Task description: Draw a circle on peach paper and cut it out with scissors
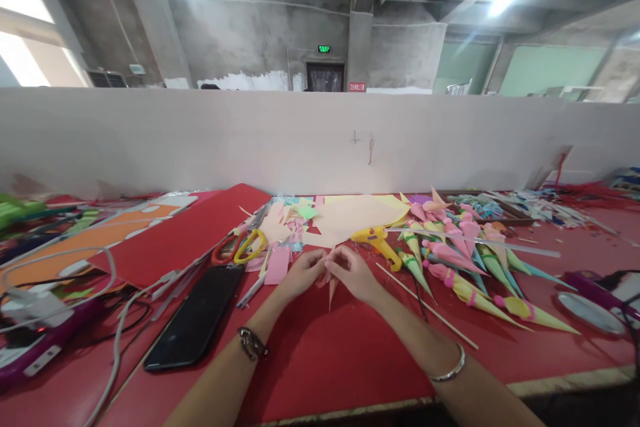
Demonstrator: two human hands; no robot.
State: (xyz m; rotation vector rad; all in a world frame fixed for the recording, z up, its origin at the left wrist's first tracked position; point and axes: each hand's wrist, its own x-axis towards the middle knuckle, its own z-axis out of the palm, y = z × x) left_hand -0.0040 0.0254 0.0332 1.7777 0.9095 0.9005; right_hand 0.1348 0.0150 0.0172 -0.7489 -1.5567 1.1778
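My left hand and my right hand meet over the middle of the red table, fingertips pinched together. Between them is a small peach-pink paper cone, its thin tip pointing down toward me. The upper part of the cone is mostly covered by my fingers. Just beyond my right hand lies a yellow glue gun with a clear glue stick sticking out of its back. Pink paper pieces rest near my left hand.
Finished-looking paper cones in several colours pile up at right, beside a thin wooden stick. On the left are a black phone, yellow-handled scissors, red card, and a purple power strip with cables. A white partition stands behind.
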